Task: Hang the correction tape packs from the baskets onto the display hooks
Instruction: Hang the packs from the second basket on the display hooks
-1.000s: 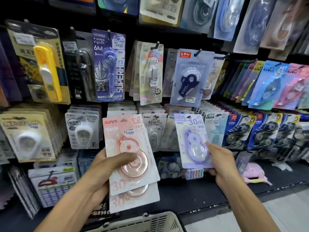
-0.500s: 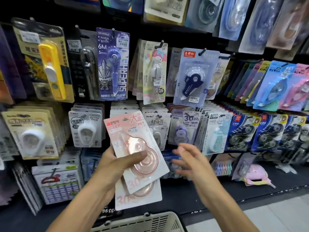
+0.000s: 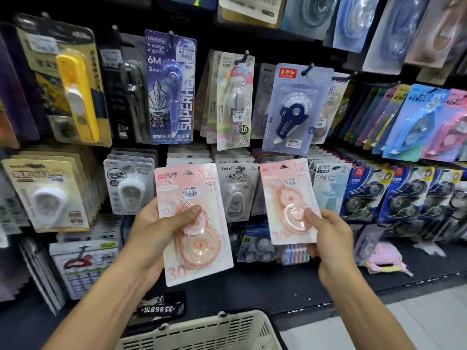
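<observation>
Each of the 2 hands grips 1 pink correction tape pack in front of the display wall. The left hand (image 3: 161,226) clamps its pack (image 3: 194,223) with the thumb across the blister; the right hand (image 3: 328,233) pinches the second pack (image 3: 288,198) by its lower edge — held up against the lower row of hanging packs, near the blue pack (image 3: 294,109) above. A cream basket (image 3: 202,332) sits below.

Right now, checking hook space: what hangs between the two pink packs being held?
In the head view, a hanging grey pack shows between the left pink pack and right pink pack.
</observation>
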